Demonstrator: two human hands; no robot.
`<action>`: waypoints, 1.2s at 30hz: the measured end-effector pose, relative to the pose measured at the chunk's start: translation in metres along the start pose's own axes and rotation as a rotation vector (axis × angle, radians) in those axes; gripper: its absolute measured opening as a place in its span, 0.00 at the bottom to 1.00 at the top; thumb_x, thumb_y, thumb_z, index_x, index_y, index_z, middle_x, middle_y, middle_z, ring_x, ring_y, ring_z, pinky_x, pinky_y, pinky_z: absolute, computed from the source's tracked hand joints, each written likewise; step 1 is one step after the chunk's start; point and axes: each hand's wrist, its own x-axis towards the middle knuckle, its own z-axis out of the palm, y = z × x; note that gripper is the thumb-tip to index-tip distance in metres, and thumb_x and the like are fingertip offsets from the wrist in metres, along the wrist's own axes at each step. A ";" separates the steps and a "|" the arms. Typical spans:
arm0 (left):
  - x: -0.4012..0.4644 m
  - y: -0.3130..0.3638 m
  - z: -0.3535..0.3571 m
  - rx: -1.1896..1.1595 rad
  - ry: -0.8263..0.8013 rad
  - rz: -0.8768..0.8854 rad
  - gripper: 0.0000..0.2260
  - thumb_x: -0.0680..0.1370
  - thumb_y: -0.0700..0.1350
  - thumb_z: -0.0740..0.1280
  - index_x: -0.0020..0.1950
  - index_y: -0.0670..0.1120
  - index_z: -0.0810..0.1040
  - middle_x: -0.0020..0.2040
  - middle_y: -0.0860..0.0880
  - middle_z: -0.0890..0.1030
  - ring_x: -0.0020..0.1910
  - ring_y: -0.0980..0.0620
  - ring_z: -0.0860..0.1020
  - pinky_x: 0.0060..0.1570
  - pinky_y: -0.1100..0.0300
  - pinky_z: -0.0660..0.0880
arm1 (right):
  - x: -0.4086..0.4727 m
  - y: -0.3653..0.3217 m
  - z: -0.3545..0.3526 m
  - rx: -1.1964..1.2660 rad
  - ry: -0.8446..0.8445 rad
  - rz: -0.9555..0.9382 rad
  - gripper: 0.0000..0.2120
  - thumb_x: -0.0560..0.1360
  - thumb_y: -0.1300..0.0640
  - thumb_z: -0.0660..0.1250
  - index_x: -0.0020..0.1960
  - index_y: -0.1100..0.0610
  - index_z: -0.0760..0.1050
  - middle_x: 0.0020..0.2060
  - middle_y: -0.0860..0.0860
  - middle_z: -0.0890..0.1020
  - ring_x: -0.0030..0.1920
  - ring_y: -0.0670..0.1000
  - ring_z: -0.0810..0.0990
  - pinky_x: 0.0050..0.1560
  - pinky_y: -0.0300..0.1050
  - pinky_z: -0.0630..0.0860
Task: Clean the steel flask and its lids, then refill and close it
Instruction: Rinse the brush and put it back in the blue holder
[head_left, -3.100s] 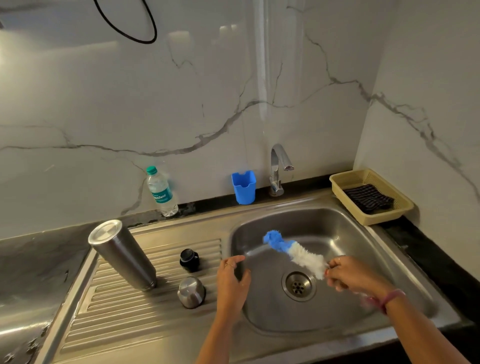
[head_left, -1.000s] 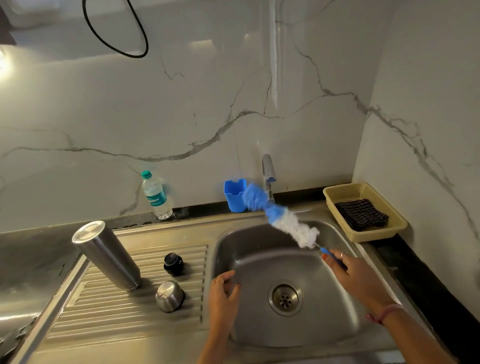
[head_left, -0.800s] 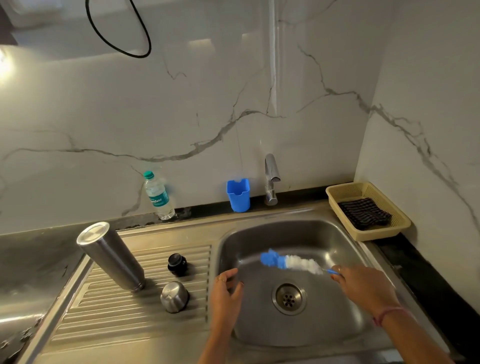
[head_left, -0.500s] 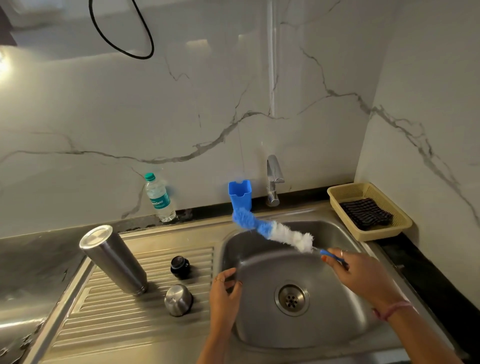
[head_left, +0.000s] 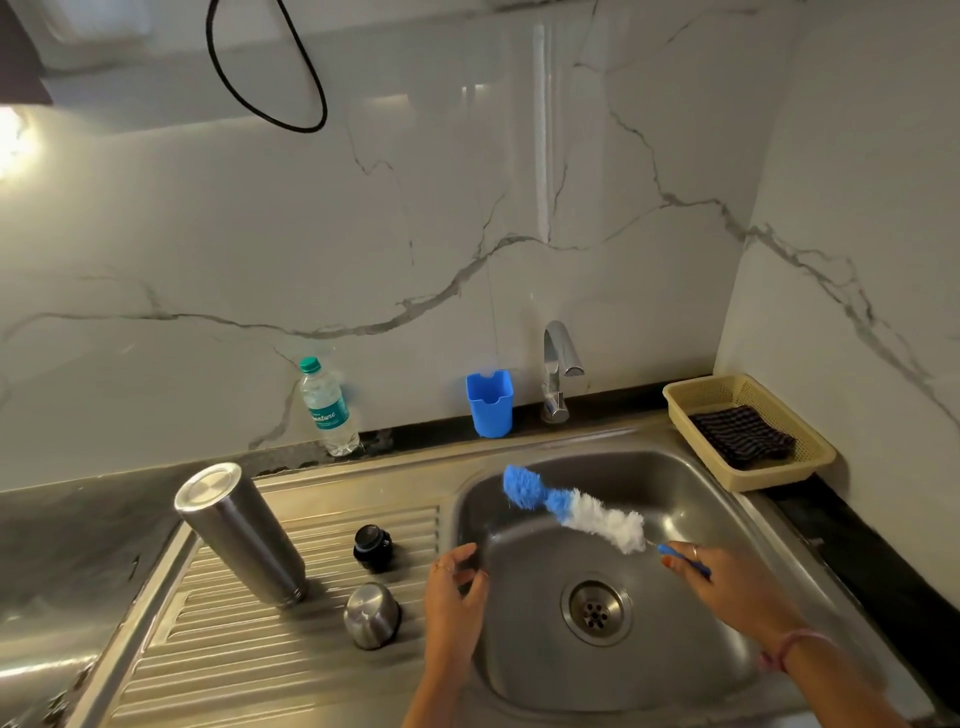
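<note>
My right hand is curled round the blue handle of the bottle brush, holding it over the sink basin. The bristle head points up and to the left, blue at the tip, white nearer the fingers. My left hand holds nothing; fingers loosely bent, resting at the basin's left rim. The two hands are apart, the drain between and below them.

On the ribbed draining surface, left of the basin: steel flask standing inverted, base up. Black inner lid just right of it. Steel outer cap nearer me, dome up, close to the left hand but not touching.

Behind, along the wall: water bottle, blue holder, tap. Far right: yellow basket containing a dark cloth.
</note>
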 end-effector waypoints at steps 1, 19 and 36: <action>0.000 0.000 -0.001 -0.005 0.001 0.000 0.15 0.77 0.35 0.69 0.57 0.52 0.76 0.57 0.52 0.78 0.51 0.55 0.79 0.45 0.67 0.75 | 0.000 0.000 0.001 0.011 -0.002 0.008 0.21 0.75 0.37 0.58 0.63 0.43 0.77 0.43 0.37 0.83 0.43 0.37 0.80 0.44 0.33 0.77; 0.026 0.025 -0.005 0.070 -0.069 0.068 0.18 0.76 0.39 0.70 0.57 0.58 0.72 0.60 0.51 0.77 0.53 0.57 0.79 0.52 0.58 0.79 | 0.004 -0.019 -0.014 0.155 -0.040 -0.059 0.25 0.64 0.26 0.54 0.48 0.41 0.77 0.24 0.47 0.70 0.26 0.42 0.69 0.32 0.39 0.69; 0.050 0.092 0.018 0.955 -0.587 0.521 0.30 0.76 0.60 0.68 0.75 0.57 0.65 0.74 0.56 0.69 0.75 0.56 0.63 0.77 0.46 0.41 | 0.027 -0.089 -0.087 -0.524 -0.099 -0.313 0.13 0.78 0.39 0.59 0.54 0.44 0.74 0.39 0.44 0.77 0.37 0.41 0.73 0.36 0.32 0.64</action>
